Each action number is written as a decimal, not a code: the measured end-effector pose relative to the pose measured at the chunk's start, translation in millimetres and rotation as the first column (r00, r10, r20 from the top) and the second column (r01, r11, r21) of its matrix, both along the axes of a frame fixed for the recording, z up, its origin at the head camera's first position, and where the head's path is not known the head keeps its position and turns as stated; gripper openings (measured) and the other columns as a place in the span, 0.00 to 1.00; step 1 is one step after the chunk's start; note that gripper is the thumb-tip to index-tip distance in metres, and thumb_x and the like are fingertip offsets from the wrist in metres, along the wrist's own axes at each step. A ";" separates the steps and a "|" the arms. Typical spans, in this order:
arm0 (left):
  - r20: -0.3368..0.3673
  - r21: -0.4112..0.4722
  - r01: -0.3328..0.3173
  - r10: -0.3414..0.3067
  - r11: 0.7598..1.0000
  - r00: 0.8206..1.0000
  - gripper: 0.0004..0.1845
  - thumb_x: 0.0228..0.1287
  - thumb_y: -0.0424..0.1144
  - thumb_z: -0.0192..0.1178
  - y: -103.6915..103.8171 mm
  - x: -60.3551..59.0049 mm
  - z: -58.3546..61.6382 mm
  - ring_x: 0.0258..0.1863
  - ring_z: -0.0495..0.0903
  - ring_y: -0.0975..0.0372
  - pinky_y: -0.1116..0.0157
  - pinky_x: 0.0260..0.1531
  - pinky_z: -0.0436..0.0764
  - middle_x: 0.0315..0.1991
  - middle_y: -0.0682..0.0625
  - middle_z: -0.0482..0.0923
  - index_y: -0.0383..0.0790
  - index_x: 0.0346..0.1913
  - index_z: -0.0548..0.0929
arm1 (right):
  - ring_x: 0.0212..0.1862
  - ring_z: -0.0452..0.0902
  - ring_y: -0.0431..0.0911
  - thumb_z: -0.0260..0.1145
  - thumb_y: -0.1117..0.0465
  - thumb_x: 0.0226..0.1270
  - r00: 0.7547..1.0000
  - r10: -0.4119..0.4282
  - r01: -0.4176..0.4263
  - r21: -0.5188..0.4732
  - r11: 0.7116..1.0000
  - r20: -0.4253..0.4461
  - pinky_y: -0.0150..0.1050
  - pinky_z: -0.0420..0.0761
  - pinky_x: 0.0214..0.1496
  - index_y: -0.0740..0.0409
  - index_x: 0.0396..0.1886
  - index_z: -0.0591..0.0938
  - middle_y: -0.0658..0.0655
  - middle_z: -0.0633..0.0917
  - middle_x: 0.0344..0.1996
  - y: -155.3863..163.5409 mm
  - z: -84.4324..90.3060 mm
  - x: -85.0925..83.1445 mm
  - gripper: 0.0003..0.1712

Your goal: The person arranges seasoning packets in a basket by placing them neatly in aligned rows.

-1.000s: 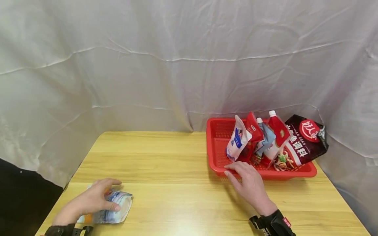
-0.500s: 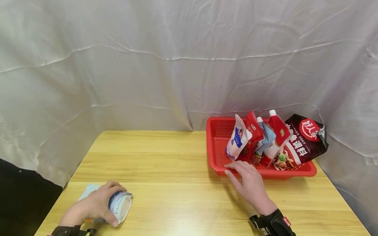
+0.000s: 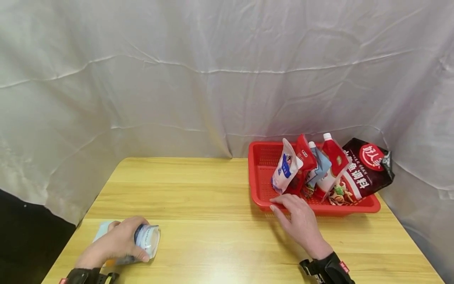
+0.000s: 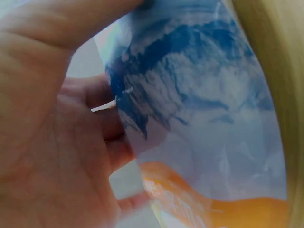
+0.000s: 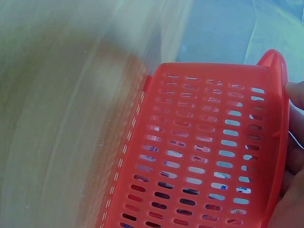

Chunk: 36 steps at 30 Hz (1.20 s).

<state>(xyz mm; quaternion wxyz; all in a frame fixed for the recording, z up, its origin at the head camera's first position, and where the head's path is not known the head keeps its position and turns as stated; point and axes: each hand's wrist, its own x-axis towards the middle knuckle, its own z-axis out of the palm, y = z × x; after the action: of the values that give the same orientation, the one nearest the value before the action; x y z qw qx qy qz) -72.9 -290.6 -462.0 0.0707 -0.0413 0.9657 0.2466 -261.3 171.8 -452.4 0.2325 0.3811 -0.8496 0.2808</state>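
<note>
My left hand (image 3: 122, 240) grips a stand-up pouch (image 3: 148, 238) at the table's left front. In the left wrist view the pouch (image 4: 209, 109) is white and blue with an orange band, and the thumb lies across its front while the fingers go behind. Its far end partly hides under the hand in the head view. At the right, my right hand (image 3: 299, 223) holds the front rim of a red plastic basket (image 3: 260, 203). The right wrist view shows the slotted basket wall (image 5: 190, 137) with finger parts (image 5: 295, 95) at the rim.
Several pouches stand in the basket: a white one (image 3: 285, 171), a red one (image 3: 306, 156), a light blue capped one (image 3: 319, 167), a red capped one (image 3: 333, 161) and a large black seasoning bag (image 3: 369, 165). A grey curtain (image 3: 198, 102) hangs behind the wooden table (image 3: 198, 205).
My left hand has shifted slightly right over the pouch and closed round it. The pouch's near-right end now tilts up a little. The right hand and the basket have stayed put.
</note>
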 end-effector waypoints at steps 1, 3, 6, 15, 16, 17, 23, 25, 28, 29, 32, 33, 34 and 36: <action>-0.004 -0.001 -0.005 0.005 1.000 1.000 0.46 0.31 0.59 0.86 0.4 -1.7 -0.1 0.39 0.76 0.61 0.34 0.54 0.62 0.46 0.53 0.83 0.38 0.55 0.80 | 0.46 0.84 0.47 0.76 0.62 0.65 1.000 0.000 0.000 -0.001 1.000 0.000 0.50 0.83 0.48 0.53 0.44 0.89 0.49 0.89 0.42 -0.1 0.0 0.2 0.09; 0.000 0.018 -0.021 0.021 1.000 1.000 0.46 0.36 0.59 0.85 1.4 -6.0 0.4 0.37 0.76 0.61 0.36 0.55 0.66 0.43 0.53 0.82 0.35 0.55 0.79 | 0.46 0.84 0.47 0.76 0.62 0.65 1.000 0.000 0.000 -0.003 1.000 0.000 0.50 0.83 0.48 0.53 0.44 0.89 0.49 0.89 0.42 -0.3 0.3 0.5 0.09; 0.021 0.060 -0.046 0.045 0.997 0.999 0.45 0.43 0.59 0.82 3.2 -12.9 1.9 0.35 0.75 0.61 0.48 0.47 0.77 0.39 0.52 0.80 0.30 0.57 0.77 | 0.46 0.84 0.47 0.76 0.62 0.65 1.000 0.001 -0.001 -0.008 1.000 -0.004 0.50 0.83 0.48 0.53 0.44 0.89 0.48 0.89 0.42 -0.4 0.5 0.7 0.09; 0.022 0.131 -0.048 0.045 0.990 0.999 0.47 0.58 0.56 0.75 10.0 -29.0 3.7 0.47 0.77 0.55 0.49 0.50 0.80 0.55 0.40 0.78 0.23 0.68 0.70 | 0.46 0.84 0.47 0.76 0.62 0.64 1.000 0.003 -0.003 -0.010 1.000 -0.009 0.50 0.83 0.48 0.54 0.44 0.89 0.49 0.89 0.42 -0.6 -0.6 0.7 0.09; 0.012 0.132 -0.045 0.044 0.990 0.999 0.46 0.59 0.56 0.74 11.1 -30.2 3.6 0.46 0.77 0.55 0.49 0.49 0.80 0.54 0.40 0.78 0.23 0.68 0.70 | 0.46 0.84 0.47 0.76 0.62 0.64 1.000 0.004 -0.004 -0.010 1.000 -0.008 0.50 0.83 0.49 0.54 0.44 0.89 0.49 0.89 0.42 -0.7 -0.8 0.7 0.09; 0.011 0.134 -0.050 0.049 0.990 0.999 0.46 0.60 0.55 0.74 12.0 -31.2 3.3 0.45 0.77 0.55 0.50 0.48 0.80 0.53 0.40 0.78 0.22 0.67 0.70 | 0.46 0.84 0.47 0.76 0.62 0.65 1.000 0.005 -0.005 -0.010 1.000 -0.007 0.50 0.83 0.49 0.54 0.44 0.89 0.49 0.89 0.42 -0.7 -1.0 0.7 0.09; 0.020 0.185 -0.095 0.093 0.978 0.995 0.37 0.68 0.52 0.69 15.8 -40.4 2.3 0.38 0.76 0.58 0.57 0.39 0.80 0.44 0.45 0.78 0.23 0.63 0.71 | 0.46 0.84 0.47 0.76 0.62 0.65 1.000 0.003 -0.003 -0.013 1.000 -0.006 0.50 0.83 0.49 0.53 0.44 0.89 0.49 0.89 0.41 -0.7 -0.6 0.7 0.09; 0.019 0.175 -0.101 0.100 0.979 0.995 0.37 0.70 0.53 0.67 17.1 -43.6 3.4 0.39 0.77 0.58 0.56 0.39 0.81 0.45 0.44 0.80 0.23 0.64 0.70 | 0.46 0.84 0.47 0.76 0.62 0.65 1.000 0.002 -0.002 -0.011 1.000 -0.007 0.50 0.83 0.48 0.54 0.44 0.89 0.49 0.89 0.41 -0.7 -0.4 0.6 0.09; 0.011 0.148 -0.110 0.109 0.983 0.994 0.40 0.72 0.55 0.65 19.8 -48.6 6.7 0.42 0.81 0.56 0.53 0.40 0.84 0.50 0.38 0.82 0.21 0.67 0.67 | 0.46 0.84 0.47 0.76 0.62 0.65 1.000 -0.001 0.001 -0.011 1.000 -0.008 0.50 0.83 0.49 0.53 0.44 0.89 0.49 0.89 0.42 -0.5 -0.5 0.6 0.09; 0.011 0.153 -0.119 0.119 0.981 0.993 0.42 0.73 0.56 0.64 20.8 -50.3 7.9 0.43 0.81 0.55 0.53 0.40 0.84 0.51 0.37 0.81 0.21 0.68 0.66 | 0.46 0.84 0.47 0.76 0.62 0.65 1.000 -0.002 0.002 -0.011 1.000 -0.007 0.50 0.83 0.49 0.53 0.44 0.89 0.49 0.89 0.42 -0.4 -0.6 0.6 0.09; -0.007 0.189 -0.148 0.152 0.971 0.988 0.43 0.74 0.58 0.61 24.2 -56.2 11.5 0.41 0.81 0.56 0.55 0.36 0.84 0.48 0.38 0.80 0.21 0.70 0.62 | 0.47 0.84 0.47 0.76 0.62 0.65 1.000 -0.006 0.006 -0.012 1.000 -0.004 0.50 0.83 0.49 0.53 0.44 0.89 0.49 0.89 0.42 -0.3 -0.9 0.4 0.09; -0.015 0.208 -0.154 0.160 0.966 0.987 0.43 0.75 0.58 0.60 25.3 -58.1 12.5 0.39 0.80 0.56 0.57 0.34 0.83 0.46 0.39 0.80 0.21 0.70 0.61 | 0.47 0.84 0.47 0.76 0.62 0.65 1.000 -0.007 0.007 -0.012 1.000 -0.002 0.50 0.83 0.49 0.53 0.44 0.89 0.49 0.89 0.42 -0.3 -0.9 0.4 0.09; -0.019 0.231 -0.163 0.172 0.959 0.985 0.44 0.75 0.58 0.60 26.5 -60.0 13.3 0.37 0.79 0.57 0.59 0.32 0.81 0.44 0.41 0.79 0.21 0.70 0.60 | 0.47 0.84 0.47 0.76 0.62 0.65 1.000 -0.007 0.007 -0.012 1.000 0.000 0.50 0.83 0.49 0.53 0.44 0.89 0.48 0.89 0.42 -0.3 -0.9 0.4 0.09; -0.038 0.263 -0.176 0.192 0.949 0.981 0.44 0.76 0.58 0.59 28.9 -63.7 15.0 0.36 0.78 0.56 0.60 0.31 0.80 0.42 0.41 0.78 0.21 0.71 0.59 | 0.46 0.84 0.46 0.76 0.62 0.65 1.000 -0.007 0.007 -0.009 1.000 0.006 0.49 0.83 0.49 0.53 0.44 0.89 0.48 0.89 0.42 -0.4 -1.1 0.7 0.09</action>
<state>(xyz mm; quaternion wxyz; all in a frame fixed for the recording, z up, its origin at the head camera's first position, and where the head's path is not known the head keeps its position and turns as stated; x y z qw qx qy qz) -136.6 -261.7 -447.0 0.0215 -0.1138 0.9189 0.3772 -260.5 171.4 -453.4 0.2326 0.3760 -0.8505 0.2850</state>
